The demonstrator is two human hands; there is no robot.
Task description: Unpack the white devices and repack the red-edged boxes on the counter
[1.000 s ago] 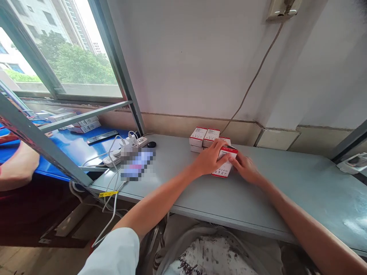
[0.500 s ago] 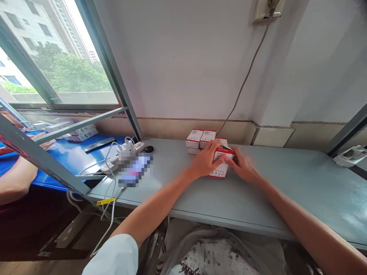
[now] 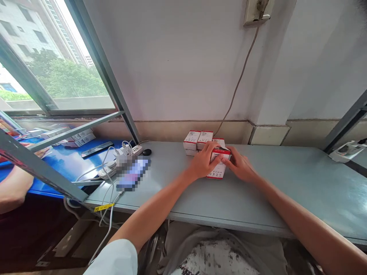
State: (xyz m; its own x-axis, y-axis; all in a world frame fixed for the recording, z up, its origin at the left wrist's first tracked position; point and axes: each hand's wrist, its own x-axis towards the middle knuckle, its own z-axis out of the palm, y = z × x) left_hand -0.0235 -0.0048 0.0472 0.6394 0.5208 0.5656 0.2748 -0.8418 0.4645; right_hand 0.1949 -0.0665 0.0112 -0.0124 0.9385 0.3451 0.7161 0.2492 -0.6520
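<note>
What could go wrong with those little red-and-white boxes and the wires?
The front box might dent if the left hand and right hand squeeze too hard. The stacked boxes sit close behind it, so a bump could push them crooked. And a white cable hangs over the edge of the table, so an arm or knee might snag it.

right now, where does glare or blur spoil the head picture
Head view: bright daylight washes out parts of the window; head view: glare whitens the grey desk at far right; head view: coarse pixel blocks cover the phone-like slab; head view: small print on the held box is unreadable.
</note>
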